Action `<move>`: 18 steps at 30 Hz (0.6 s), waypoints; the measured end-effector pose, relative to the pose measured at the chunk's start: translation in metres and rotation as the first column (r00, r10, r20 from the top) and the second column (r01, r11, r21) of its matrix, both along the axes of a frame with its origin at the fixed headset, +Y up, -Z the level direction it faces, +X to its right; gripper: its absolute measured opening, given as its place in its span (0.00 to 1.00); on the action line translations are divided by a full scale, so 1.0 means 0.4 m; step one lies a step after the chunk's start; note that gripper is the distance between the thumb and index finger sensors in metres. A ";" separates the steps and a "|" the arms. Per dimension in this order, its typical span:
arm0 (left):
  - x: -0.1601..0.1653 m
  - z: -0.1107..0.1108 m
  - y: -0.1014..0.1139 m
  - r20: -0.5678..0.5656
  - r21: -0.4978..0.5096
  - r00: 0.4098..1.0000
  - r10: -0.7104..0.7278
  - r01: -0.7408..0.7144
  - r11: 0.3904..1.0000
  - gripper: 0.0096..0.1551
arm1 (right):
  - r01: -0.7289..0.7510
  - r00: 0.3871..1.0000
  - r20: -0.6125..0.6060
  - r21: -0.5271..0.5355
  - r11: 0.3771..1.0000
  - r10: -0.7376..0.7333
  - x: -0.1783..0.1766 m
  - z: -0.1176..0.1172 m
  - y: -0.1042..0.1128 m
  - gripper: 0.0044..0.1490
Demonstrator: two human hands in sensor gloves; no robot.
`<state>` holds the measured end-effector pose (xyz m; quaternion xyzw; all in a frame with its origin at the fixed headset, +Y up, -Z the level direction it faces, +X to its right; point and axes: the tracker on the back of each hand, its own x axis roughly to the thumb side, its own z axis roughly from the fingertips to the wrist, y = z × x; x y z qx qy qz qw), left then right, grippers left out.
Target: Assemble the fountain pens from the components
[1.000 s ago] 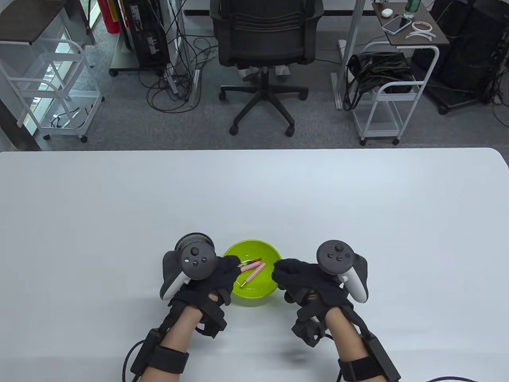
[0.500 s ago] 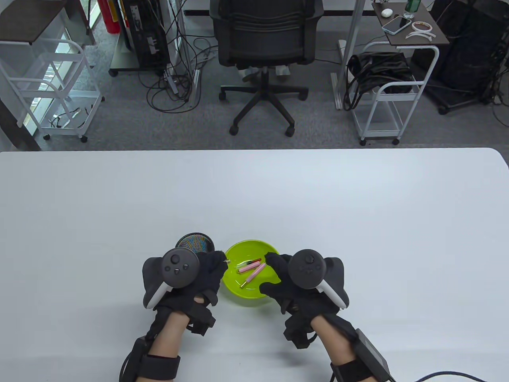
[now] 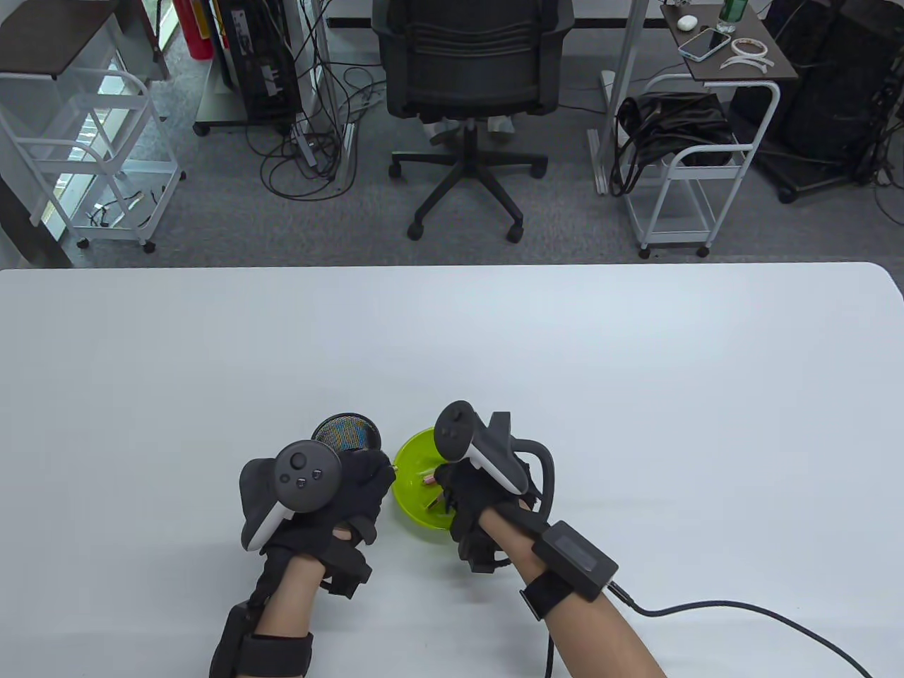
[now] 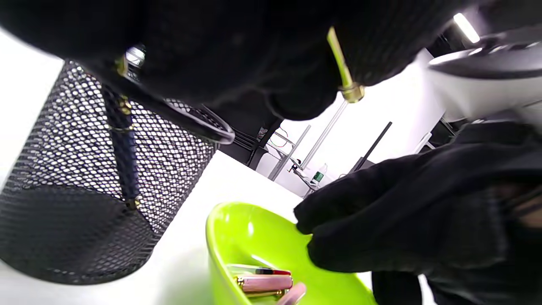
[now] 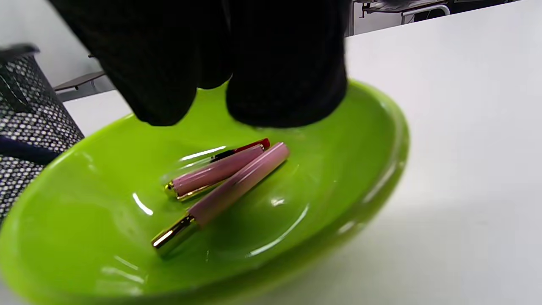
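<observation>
bowl [image 3: 413, 498]: green, on the desk [image 3: 635, 395], my landmark.
pen parts [image 5: 224, 180]: two pink pieces lay inside bowl.
right hand [image 3: 470, 494]: I hovered it over bowl, fingers [image 5: 288, 84] bunched above the parts, not touching.
left hand [image 3: 346, 494]: left of bowl, fingers pinching a thin gold-collared piece [image 4: 343, 72].
mesh cup [image 3: 346, 432]: just left of bowl, behind it.

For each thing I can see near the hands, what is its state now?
green bowl: upright on the table, holding pen parts.
two pink pen parts: lying side by side in the bowl, untouched.
clear cartridge with red end: lying behind the pink parts.
mesh pen cup: upright beside the bowl, a dark pen inside.
left hand: holds a thin gold-ringed part.
right hand: above the bowl, holding nothing.
</observation>
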<state>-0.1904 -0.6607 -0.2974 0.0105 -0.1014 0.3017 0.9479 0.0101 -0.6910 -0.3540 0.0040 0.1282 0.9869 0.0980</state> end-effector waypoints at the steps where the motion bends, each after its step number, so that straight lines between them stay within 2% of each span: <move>1: -0.003 -0.001 0.001 -0.003 -0.005 1.000 0.004 -0.004 1.000 0.26 | -0.013 1.000 -0.001 -0.003 1.000 0.013 -0.006 -0.006 -0.005 0.36; 4: -0.009 -0.001 0.002 -0.010 -0.018 1.000 0.007 -0.007 1.000 0.26 | -0.048 0.999 -0.023 -0.029 0.998 0.047 -0.025 -0.026 -0.027 0.36; 7: -0.011 -0.002 0.003 -0.003 -0.034 1.000 0.002 -0.002 0.999 0.26 | -0.055 0.998 -0.001 -0.052 0.997 0.055 -0.037 -0.039 -0.047 0.31; 11: -0.013 -0.001 0.005 0.009 -0.048 1.000 -0.005 0.005 0.999 0.26 | -0.119 0.993 0.000 -0.012 0.993 0.119 -0.052 -0.040 -0.057 0.26; 18: -0.008 -0.002 0.003 0.040 -0.069 0.999 -0.004 0.007 0.998 0.27 | -0.197 0.980 0.004 -0.024 0.980 0.197 -0.066 -0.051 -0.060 0.29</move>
